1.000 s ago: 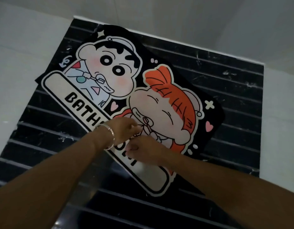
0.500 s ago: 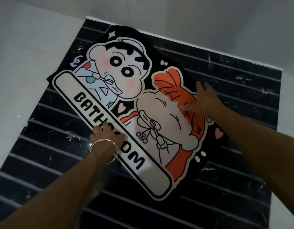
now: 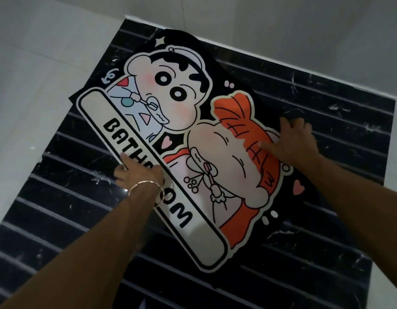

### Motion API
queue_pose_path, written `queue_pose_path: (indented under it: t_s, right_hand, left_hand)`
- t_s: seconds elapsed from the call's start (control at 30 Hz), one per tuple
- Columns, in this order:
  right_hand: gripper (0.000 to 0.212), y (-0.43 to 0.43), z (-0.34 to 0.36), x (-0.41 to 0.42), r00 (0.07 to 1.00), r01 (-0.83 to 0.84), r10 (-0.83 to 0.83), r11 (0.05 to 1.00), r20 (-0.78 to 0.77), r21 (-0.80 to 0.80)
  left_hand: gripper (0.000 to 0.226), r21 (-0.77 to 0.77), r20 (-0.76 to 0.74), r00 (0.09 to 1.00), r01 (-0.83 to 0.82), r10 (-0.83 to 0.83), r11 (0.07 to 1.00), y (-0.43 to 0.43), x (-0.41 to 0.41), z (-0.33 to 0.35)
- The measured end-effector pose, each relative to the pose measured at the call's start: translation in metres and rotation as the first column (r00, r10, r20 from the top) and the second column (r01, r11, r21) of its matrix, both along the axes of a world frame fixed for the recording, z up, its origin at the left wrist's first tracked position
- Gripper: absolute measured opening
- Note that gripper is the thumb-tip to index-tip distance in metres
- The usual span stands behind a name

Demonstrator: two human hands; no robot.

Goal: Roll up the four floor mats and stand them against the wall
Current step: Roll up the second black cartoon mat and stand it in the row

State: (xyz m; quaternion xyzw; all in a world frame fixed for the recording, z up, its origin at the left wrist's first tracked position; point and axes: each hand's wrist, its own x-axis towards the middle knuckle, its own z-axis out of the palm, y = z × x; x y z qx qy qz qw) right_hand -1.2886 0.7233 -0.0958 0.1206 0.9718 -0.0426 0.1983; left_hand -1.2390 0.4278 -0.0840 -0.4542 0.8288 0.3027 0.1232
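L hand [image 3: 137, 172], centre-left of frame: fingers straight and a bit spread, palm down, pressing on the cream label strip at the lower-left edge of the flat black cartoon-print floor mat [image 3: 184, 121]. Index fingertip points up-left, next to the strip's outer border. Nothing gripped. Thin metal bangle [image 3: 146, 188] sits on that wrist.

R hand [image 3: 293, 141], centre-right: fingers splayed wide, palm flat on the mat's orange hair print; thumb lies on the orange, fingertips reach the black margin at the mat's right edge. No grip either, just resting/pressing. Hands are well apart, one on each side of the mat.

Writing: bold black caps on the cream strip read "BATH", then the L hand and wrist cover the middle letters, then "OM". No brand visible.

Mat is unrolled, lying diagonally across frame centre on a black marble-look surface w/ pale stripes [image 3: 327, 219]; can't tell if that is floor or another mat. Mat's upper-left corner overhangs onto the pale tiled floor [image 3: 37, 85]. Its top end lies near the base of the white wall [image 3: 282, 30] at upper centre.
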Motion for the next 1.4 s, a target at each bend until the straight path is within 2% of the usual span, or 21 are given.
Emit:
queue_pose_path:
  t_s: [0.07,0.13,0.23,0.27,0.33,0.4,0.5,0.57,0.67,0.73,0.83,1.0,1.23,1.33,1.4]
  right_hand:
    - [0.078,-0.002,0.002,0.0,0.998,-0.021,0.022,1.0,-0.052,0.022]
    - [0.062,-0.004,0.001,0.001,0.993,-0.076,0.075,0.997,-0.09,0.003]
    - [0.058,-0.012,0.005,0.0,0.995,-0.079,0.068,0.982,-0.066,-0.169]
    - [0.061,-0.017,0.01,0.0,0.996,-0.081,0.074,0.973,-0.042,-0.216]
    - [0.065,-0.033,0.022,0.002,0.995,-0.098,0.098,0.949,-0.014,-0.298]
    - [0.07,-0.051,0.033,0.008,0.995,-0.087,0.101,0.916,0.014,-0.392]
    - [0.074,-0.075,0.044,0.023,0.992,-0.034,0.092,0.854,0.087,-0.518]
    - [0.074,-0.091,0.049,0.036,0.991,-0.013,0.094,0.785,0.098,-0.619]
    - [0.072,-0.113,0.053,0.055,0.997,-0.014,0.069,0.678,0.045,-0.735]
    - [0.071,-0.123,0.054,0.064,1.0,0.002,0.018,0.557,0.014,-0.831]
    - [0.069,-0.126,0.063,0.074,0.999,-0.017,-0.036,0.411,-0.035,-0.912]
    - [0.075,-0.124,0.079,0.088,0.998,-0.045,-0.026,0.32,-0.056,-0.946]
    - [0.077,-0.131,0.091,0.086,0.988,-0.087,-0.109,0.169,-0.106,-0.982]
    - [0.077,-0.132,0.097,0.076,0.986,-0.131,-0.079,0.17,-0.146,-0.977]
    - [0.077,-0.129,0.091,0.07,0.987,-0.119,-0.082,0.187,-0.136,-0.975]
  left_hand:
    - [0.083,0.017,-0.012,0.989,-0.148,0.149,0.989,-0.007,-0.004,0.001]
    - [0.069,0.114,-0.044,0.97,-0.232,0.238,0.966,-0.015,-0.008,-0.002]
    - [0.054,0.206,-0.156,0.943,-0.259,0.293,0.944,-0.012,-0.012,0.003]
    - [0.05,0.194,-0.212,0.949,-0.192,0.232,0.962,-0.006,-0.013,0.007]
    - [0.04,0.105,-0.311,0.95,0.04,-0.005,0.994,0.007,-0.013,0.015]
    - [0.04,-0.03,-0.353,0.906,0.239,-0.234,0.971,0.023,-0.009,0.02]
    - [0.05,-0.108,-0.346,0.854,0.375,-0.389,0.921,0.043,-0.005,0.019]
    - [0.052,-0.093,-0.388,0.823,0.412,-0.414,0.906,0.054,-0.004,0.024]
    - [0.048,-0.019,-0.507,0.781,0.413,-0.364,0.911,0.067,-0.01,0.038]
    - [0.047,0.053,-0.572,0.756,0.421,-0.318,0.906,0.074,-0.015,0.044]
    - [0.047,0.146,-0.702,0.657,0.51,-0.274,0.848,0.075,-0.017,0.049]
    - [0.046,0.107,-0.738,0.592,0.577,-0.325,0.809,0.074,-0.012,0.068]
    - [0.044,-0.043,-0.731,0.508,0.633,-0.456,0.773,0.069,-0.031,0.101]
    - [0.04,-0.088,-0.775,0.407,0.687,-0.483,0.721,0.058,-0.048,0.114]
    - [0.035,-0.041,-0.773,0.432,0.697,-0.465,0.716,0.05,-0.059,0.11]
